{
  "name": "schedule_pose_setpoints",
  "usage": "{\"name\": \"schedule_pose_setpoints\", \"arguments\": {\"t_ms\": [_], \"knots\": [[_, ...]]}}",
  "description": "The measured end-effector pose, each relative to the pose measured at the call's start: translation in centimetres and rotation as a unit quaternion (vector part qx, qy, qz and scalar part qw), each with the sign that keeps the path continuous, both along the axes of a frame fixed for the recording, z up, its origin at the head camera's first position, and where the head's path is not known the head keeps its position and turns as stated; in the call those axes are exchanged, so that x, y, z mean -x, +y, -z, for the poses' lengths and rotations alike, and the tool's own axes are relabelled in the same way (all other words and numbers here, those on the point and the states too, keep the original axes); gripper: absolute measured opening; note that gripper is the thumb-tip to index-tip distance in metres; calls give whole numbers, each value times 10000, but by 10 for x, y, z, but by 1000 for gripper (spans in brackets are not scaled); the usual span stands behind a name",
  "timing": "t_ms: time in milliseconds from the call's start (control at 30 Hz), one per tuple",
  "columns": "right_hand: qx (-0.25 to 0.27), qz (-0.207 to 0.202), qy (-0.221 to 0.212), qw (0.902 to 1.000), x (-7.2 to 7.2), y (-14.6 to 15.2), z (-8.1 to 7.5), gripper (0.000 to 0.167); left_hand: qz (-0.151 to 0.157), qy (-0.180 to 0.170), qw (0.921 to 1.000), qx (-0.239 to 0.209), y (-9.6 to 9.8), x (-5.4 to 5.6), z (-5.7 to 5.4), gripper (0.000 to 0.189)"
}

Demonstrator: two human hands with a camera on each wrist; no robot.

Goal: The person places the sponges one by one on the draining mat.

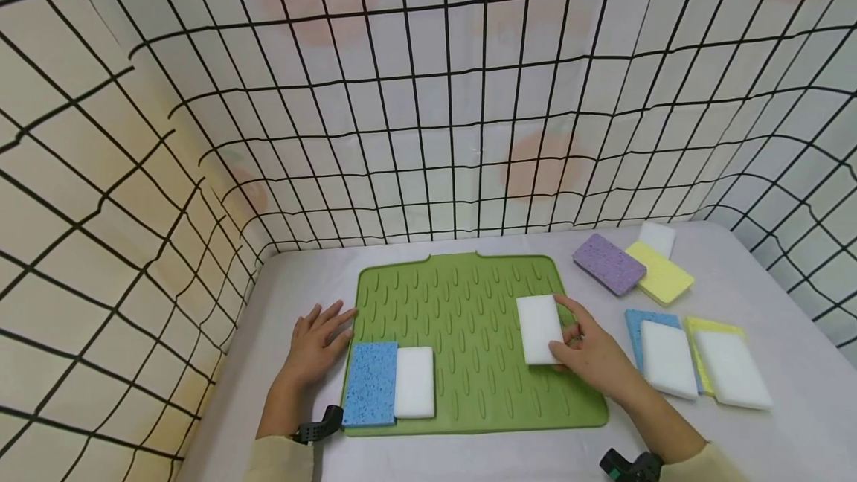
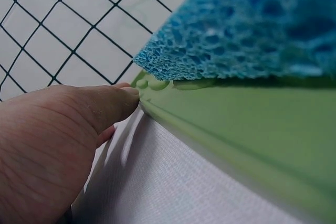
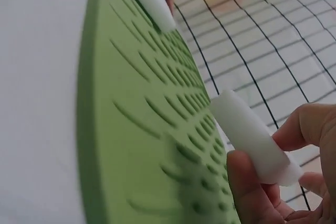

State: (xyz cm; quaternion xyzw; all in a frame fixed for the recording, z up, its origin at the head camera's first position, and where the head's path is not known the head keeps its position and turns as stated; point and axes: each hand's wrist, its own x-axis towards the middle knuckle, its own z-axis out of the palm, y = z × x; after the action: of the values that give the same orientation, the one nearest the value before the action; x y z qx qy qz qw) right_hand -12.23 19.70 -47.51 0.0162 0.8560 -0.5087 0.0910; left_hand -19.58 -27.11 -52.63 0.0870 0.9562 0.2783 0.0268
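Observation:
Over the right part of a green ribbed mat [image 1: 469, 393], my right hand [image 1: 596, 355] pinches a white sponge [image 1: 539, 329] by its right side. The right wrist view shows that white sponge [image 3: 247, 135] raised above the mat between thumb and fingers. My left hand [image 1: 317, 344] lies with fingers spread at the mat's left edge, and its fingertips touch the rim. At the mat's lower left lie a blue sponge [image 1: 370, 384] and, beside it, another white sponge [image 1: 414, 383]. In the left wrist view the blue sponge [image 2: 252, 35] fills the upper right.
Right of the mat, a purple sponge [image 1: 609, 264] overlaps a yellow sponge [image 1: 659, 272], with a white one [image 1: 658, 239] behind. Nearer, white sponges lie on a blue sponge [image 1: 636, 324] and a yellow sponge [image 1: 716, 324]. Black wire grid [image 1: 448, 95] walls surround the table.

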Motion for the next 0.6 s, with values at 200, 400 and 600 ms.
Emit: {"name": "schedule_pose_setpoints", "arguments": {"t_ms": [200, 400, 600], "knots": [[191, -191, -123, 9996, -7, -26, 6, 92, -31, 8, 10000, 36, -1, 0, 1, 46], [504, -448, -302, 9973, -12, -50, 15, 88, -45, -8, 10000, -17, -1, 0, 0, 46], [701, -821, -426, 9932, -14, -69, 22, 87, 20, -21, 10000, -27, -1, 0, -2, 46]]}}
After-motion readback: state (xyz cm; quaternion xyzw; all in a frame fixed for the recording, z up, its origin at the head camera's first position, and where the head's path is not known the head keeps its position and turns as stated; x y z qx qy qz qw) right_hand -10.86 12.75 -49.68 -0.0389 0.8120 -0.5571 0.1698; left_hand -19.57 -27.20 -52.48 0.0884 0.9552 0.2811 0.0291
